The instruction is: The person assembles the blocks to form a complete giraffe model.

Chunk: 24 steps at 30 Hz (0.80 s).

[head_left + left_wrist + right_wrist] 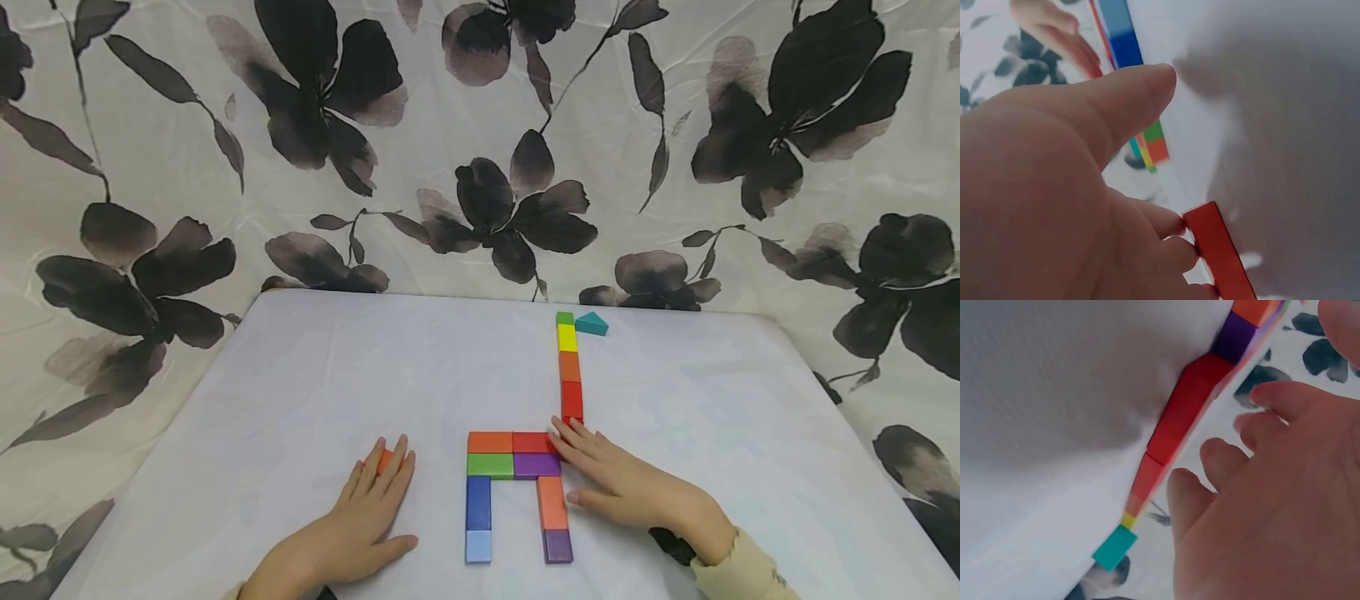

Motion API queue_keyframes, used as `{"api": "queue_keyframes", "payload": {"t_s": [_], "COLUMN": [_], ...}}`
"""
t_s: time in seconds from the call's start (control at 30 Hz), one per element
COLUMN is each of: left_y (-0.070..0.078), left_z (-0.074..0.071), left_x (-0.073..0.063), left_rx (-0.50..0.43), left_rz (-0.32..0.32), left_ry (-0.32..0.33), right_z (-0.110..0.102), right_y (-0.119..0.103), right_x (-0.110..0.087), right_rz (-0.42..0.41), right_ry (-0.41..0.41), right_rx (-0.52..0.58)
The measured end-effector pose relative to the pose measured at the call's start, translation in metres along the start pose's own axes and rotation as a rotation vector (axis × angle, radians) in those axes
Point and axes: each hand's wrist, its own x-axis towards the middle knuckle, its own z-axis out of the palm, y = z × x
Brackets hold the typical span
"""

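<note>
My left hand lies palm down with straight fingers over an orange block; in the left wrist view the fingertips touch the side of that block. My right hand reaches with extended fingers to the corner of a flat block figure, over a mostly hidden red block. The figure has a red block, an orange-red block, a green block and a purple block as its body. Whether the right fingertips touch the blocks, I cannot tell.
Below the body stand two legs: a blue block over a light blue one, and an orange block over a purple one. A column with a yellow block rises to a teal triangle. Floral cloth hangs behind the white table.
</note>
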Motion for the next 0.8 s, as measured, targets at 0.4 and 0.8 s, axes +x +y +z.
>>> {"api": "queue_keyframes", "payload": {"t_s": [0.4,0.8], "left_y": [0.022,0.021], "left_z": [0.011,0.007], "left_x": [0.003,0.018], "left_rx": [0.102,0.192], "left_rz": [0.074,-0.012], "left_ry": [0.034,0.182], "right_z": [0.007,0.007], "right_y": [-0.003,-0.007], "right_x": [0.001,0.002], "right_rz": [0.068,0.048], "right_ry": [-0.059,-0.056], "right_rx": [0.060,0.042]}}
